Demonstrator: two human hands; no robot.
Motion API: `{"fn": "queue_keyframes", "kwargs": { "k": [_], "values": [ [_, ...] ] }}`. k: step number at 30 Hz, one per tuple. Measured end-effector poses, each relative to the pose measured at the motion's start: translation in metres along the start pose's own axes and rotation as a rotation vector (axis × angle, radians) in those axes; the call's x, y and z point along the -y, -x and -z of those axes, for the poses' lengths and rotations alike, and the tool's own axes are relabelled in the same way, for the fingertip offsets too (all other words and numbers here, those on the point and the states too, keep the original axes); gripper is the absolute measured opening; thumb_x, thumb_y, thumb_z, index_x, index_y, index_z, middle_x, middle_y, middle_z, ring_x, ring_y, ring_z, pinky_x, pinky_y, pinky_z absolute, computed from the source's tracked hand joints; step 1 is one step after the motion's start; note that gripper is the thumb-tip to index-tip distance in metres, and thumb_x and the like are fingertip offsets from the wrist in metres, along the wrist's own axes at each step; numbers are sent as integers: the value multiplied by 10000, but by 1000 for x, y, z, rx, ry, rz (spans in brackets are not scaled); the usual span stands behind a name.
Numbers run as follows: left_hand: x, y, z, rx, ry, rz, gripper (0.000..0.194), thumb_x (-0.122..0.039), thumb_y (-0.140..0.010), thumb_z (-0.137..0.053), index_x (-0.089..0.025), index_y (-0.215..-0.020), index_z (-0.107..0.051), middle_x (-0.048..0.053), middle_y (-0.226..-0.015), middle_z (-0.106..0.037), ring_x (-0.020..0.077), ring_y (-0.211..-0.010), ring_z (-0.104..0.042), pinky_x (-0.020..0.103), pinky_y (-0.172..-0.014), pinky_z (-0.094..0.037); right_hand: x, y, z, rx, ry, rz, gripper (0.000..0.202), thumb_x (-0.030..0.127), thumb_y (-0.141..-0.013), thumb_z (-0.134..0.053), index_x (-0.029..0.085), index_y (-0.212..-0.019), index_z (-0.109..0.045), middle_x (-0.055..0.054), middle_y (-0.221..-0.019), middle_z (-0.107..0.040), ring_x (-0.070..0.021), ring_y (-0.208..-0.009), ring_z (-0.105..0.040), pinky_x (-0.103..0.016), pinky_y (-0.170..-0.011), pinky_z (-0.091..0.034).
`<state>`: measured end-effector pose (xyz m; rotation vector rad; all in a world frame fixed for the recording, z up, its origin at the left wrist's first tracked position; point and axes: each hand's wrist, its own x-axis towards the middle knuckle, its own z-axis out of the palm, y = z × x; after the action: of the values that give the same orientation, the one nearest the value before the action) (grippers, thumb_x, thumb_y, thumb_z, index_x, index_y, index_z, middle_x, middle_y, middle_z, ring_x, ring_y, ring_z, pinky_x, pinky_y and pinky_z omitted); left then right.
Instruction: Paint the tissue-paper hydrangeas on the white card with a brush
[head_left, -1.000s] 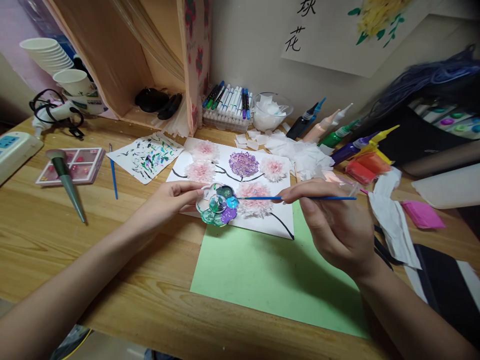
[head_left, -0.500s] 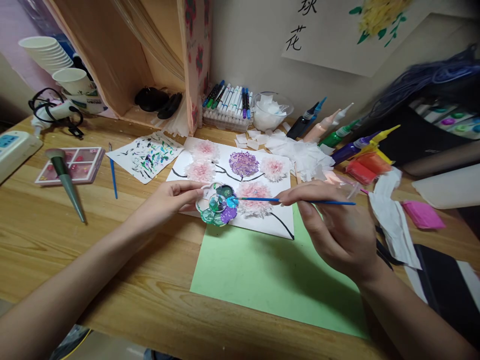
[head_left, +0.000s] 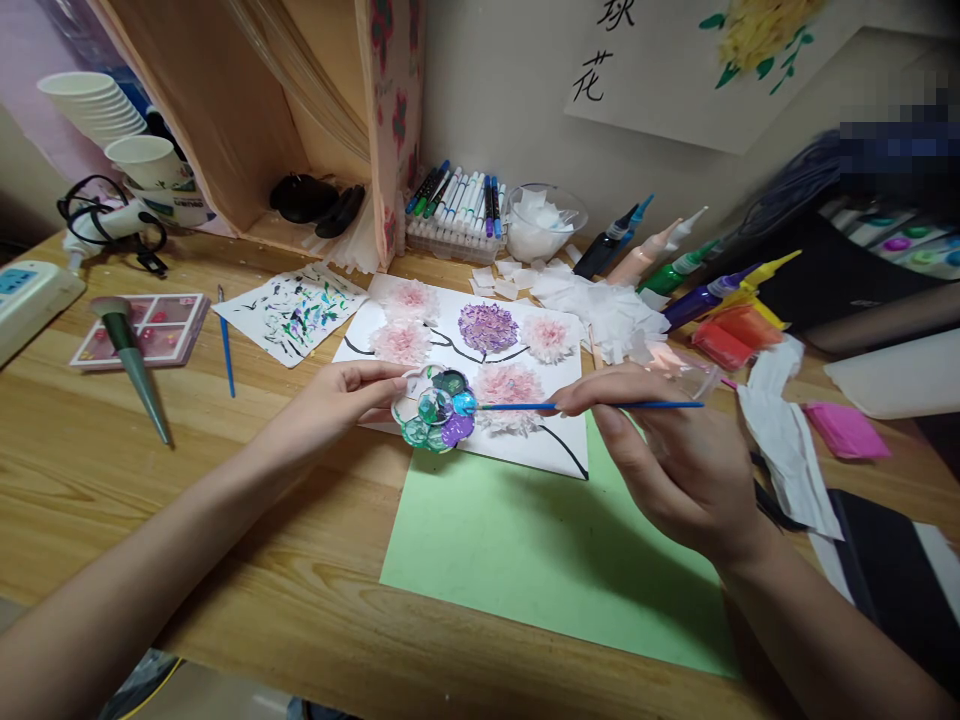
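Centrally, the paint palette (head_left: 420, 432) was held above the near edge of the flower sheet (head_left: 360, 325); contact between the two could not be told. Left hand (head_left: 349, 400): thumb and fingers closed on the left rim of the palette. Right hand (head_left: 667, 450): thumb and forefinger pinched together on the handle of the blue brush (head_left: 525, 406), which lay nearly level, its tip at the bright blue paint in the right part of the palette.

The flower sheet bore pink and purple blooms with black stems and overlapped the far part of the green paper (head_left: 555, 570), itself on the wooden table (head_left: 300, 560).

Left side: a paint-marked sheet (head_left: 289, 315), a second blue brush (head_left: 227, 345), and a thick brush (head_left: 135, 375) lying across a pink case (head_left: 176, 330). Far side: marker pens (head_left: 457, 200) stood beside a clear bowl (head_left: 529, 245) containing white pieces. Far right: squeeze bottles (head_left: 682, 268) leaned in a row.
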<state>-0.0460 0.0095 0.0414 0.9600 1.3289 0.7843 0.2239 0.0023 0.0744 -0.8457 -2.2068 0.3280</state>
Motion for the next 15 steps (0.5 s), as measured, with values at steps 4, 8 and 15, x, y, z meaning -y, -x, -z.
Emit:
{"fn": "queue_keyframes", "kwargs": {
  "k": [4, 8, 15],
  "values": [
    [0, 0, 0, -4, -3, 6, 191, -316, -714, -736, -182, -849, -744, 8, -738, -707, 100, -649, -593, 197, -652, -483, 0, 0, -1, -2, 16, 10, 221, 111, -866, -466, 224, -997, -604, -37, -873, -690, -162, -817, -657, -291, -714, -520],
    [1, 0, 0, -1, 17, -4, 178, -310, -717, -740, -199, -855, -755, 9, -762, -717, 92, -667, -600, 178, -650, -478, 0, 0, -1, 27, -14, 17, 227, 109, -863, -471, 226, -1009, -600, -35, -877, -691, -156, -820, -660, -285, -721, -525],
    [-1, 1, 1, 18, 29, -13, 203, -291, -735, -730, -215, -921, -760, 1, -726, -710, 77, -620, -581, 178, -635, -481, 1, -1, 0, 11, -4, 17, 227, 112, -867, -466, 232, -1004, -602, -26, -870, -689, -150, -814, -659, -283, -721, -522]
  ]
}}
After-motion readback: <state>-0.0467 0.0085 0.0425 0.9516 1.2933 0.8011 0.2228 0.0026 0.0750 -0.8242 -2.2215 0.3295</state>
